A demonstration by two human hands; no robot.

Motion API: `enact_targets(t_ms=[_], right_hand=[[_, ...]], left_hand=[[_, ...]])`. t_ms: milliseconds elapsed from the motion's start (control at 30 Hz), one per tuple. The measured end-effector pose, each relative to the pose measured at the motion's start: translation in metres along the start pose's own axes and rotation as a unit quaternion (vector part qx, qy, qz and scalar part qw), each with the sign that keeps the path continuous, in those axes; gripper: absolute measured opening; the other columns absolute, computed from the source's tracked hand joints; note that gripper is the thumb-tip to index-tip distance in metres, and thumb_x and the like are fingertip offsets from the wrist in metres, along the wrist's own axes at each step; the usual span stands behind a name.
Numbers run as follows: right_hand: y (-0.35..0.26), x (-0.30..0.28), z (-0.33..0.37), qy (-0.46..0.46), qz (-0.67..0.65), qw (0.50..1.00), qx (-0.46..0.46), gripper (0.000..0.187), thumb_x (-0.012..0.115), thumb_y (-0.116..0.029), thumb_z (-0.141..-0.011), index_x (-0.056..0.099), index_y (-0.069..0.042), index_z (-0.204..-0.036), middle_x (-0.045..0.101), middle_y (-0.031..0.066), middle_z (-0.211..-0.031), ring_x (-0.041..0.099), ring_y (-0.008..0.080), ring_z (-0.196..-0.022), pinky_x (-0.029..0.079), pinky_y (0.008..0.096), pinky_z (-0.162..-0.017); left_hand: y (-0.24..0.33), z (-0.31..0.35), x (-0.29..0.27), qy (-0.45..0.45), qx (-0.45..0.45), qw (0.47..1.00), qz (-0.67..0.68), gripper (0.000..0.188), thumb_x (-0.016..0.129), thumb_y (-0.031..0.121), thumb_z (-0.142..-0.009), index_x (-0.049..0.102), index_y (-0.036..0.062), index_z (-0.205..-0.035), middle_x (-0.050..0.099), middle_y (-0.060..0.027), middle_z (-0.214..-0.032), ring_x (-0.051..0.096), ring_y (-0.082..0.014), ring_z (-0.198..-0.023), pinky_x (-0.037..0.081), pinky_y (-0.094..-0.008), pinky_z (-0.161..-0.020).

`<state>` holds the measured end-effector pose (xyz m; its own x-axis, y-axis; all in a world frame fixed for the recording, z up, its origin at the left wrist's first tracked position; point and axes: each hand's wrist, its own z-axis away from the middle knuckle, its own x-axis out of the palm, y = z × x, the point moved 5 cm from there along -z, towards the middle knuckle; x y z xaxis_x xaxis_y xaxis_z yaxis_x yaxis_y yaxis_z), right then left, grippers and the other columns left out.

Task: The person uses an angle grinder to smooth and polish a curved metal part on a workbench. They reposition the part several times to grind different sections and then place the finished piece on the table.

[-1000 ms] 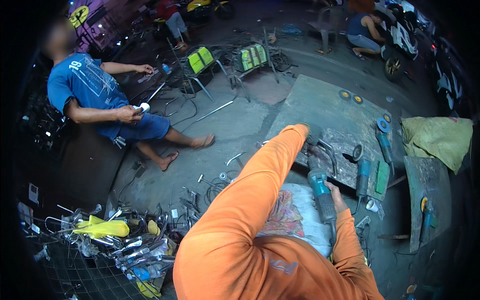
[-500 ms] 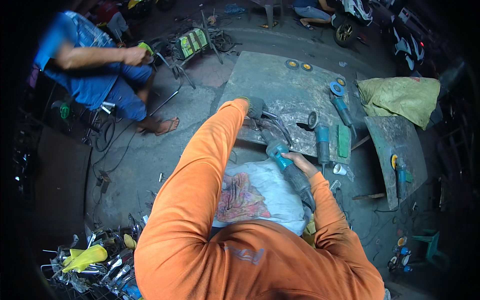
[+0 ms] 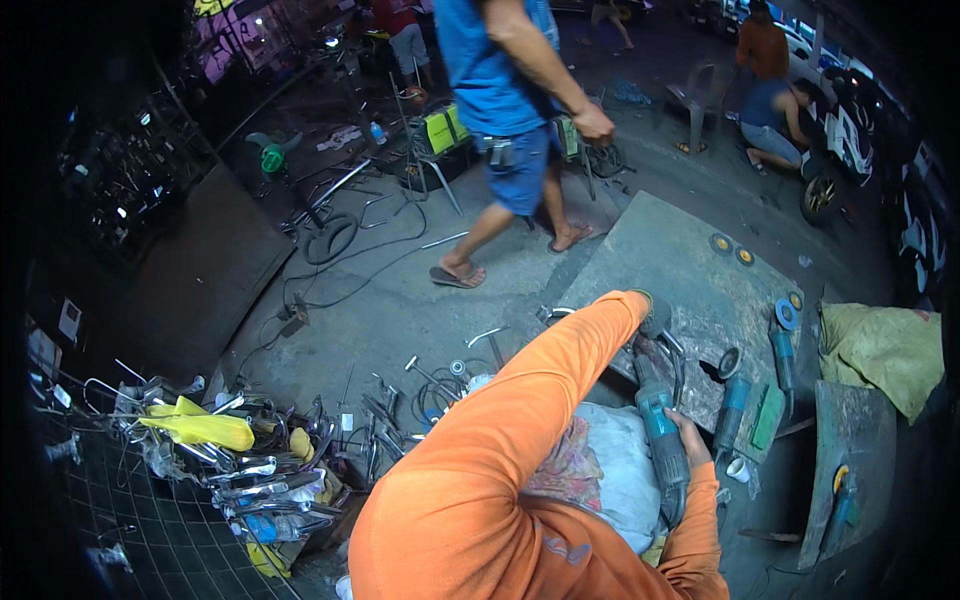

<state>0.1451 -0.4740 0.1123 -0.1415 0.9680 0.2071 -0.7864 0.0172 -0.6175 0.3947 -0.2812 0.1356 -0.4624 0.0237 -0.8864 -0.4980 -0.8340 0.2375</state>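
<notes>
Right hand [image 3: 690,437] around the teal power tool [image 3: 660,424], its body leftward, narrow nose ahead.

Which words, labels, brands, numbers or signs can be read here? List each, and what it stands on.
None can be read well enough to quote.
Teal power tool in the right hand: pale marking, too small.
Orange shirt: greyish print, too blurred.
Yellow-green case: dark marks, too small.
Yellow panel: cut off at the top, unreadable.
</notes>
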Motion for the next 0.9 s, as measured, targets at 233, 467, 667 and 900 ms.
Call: enact_targets(t_ms=[233, 467, 667, 900], right_hand=[[0.017, 0.016, 0.018, -0.042, -0.069, 0.997, -0.005, 0.055, 0.061, -0.048, -0.096, 0.055, 0.002, -0.119, 0.07, 0.0217, -0.084, 0.069, 0.0318, -0.059, 0.06, 0.0432, -0.055], [0.046, 0.022, 0.097, -0.106, -0.171, 0.978, -0.061, 0.053, 0.06, -0.046, -0.095, 0.056, 0.002, -0.118, 0.07, 0.0194, -0.085, 0.07, 0.0295, -0.063, 0.059, 0.0406, -0.055], [0.058, 0.042, 0.136, -0.121, -0.225, 0.957, -0.138, 0.047, 0.063, -0.036, -0.089, 0.056, 0.002, -0.116, 0.069, 0.0197, -0.088, 0.07, 0.0284, -0.066, 0.06, 0.0389, -0.06], [0.031, 0.051, 0.166, -0.134, -0.247, 0.934, -0.219, 0.046, 0.064, -0.032, -0.085, 0.055, 0.003, -0.113, 0.067, 0.0216, -0.087, 0.07, 0.03, -0.065, 0.06, 0.0397, -0.059]], left_hand=[[0.003, 0.026, -0.013, 0.023, 0.078, 0.997, 0.018, 0.039, 0.066, 0.017, -0.074, 0.076, 0.0095, -0.111, 0.076, -0.0171, -0.105, 0.071, -0.0342, -0.095, 0.055, -0.0457, -0.085], [-0.014, 0.114, -0.092, 0.035, -0.021, 0.994, 0.103, 0.04, 0.065, 0.019, -0.076, 0.074, 0.0066, -0.113, 0.075, -0.0161, -0.103, 0.07, -0.0313, -0.089, 0.056, -0.0431, -0.078], [-0.043, 0.125, -0.095, -0.012, -0.111, 0.942, 0.317, 0.035, 0.068, 0.026, -0.083, 0.069, -0.0013, -0.104, 0.066, -0.0084, -0.093, 0.063, -0.0219, -0.079, 0.056, -0.0427, -0.067], [-0.069, 0.09, -0.068, 0.162, -0.175, 0.839, 0.489, 0.029, 0.073, 0.025, -0.083, 0.068, 0.0023, -0.099, 0.064, -0.0087, -0.081, 0.062, -0.0215, -0.072, 0.049, -0.0401, -0.056]])
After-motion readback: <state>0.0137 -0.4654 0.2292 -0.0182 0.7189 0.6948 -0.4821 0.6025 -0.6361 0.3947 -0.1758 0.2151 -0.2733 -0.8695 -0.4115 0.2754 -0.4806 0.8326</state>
